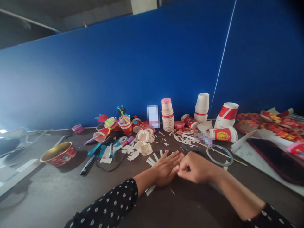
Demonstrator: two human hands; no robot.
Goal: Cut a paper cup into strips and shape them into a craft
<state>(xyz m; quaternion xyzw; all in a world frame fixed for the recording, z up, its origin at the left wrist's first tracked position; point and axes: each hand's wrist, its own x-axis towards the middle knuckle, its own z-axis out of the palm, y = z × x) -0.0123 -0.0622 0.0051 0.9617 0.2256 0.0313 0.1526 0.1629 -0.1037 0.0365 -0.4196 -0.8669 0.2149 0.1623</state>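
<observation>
My left hand lies flat on the dark table, fingers stretched out over white paper strips. My right hand is curled into a loose fist right beside it, its thumb and fingers touching the left fingertips. Something dark shows inside the right fist; I cannot make out what it is. A cut paper-cup piece sits just beyond the hands among paper scraps.
Stacks of paper cups and white cups stand by the blue partition. A gold-lined red bowl sits left, markers and decorated cups behind it. A tape ring and a dark tablet lie right.
</observation>
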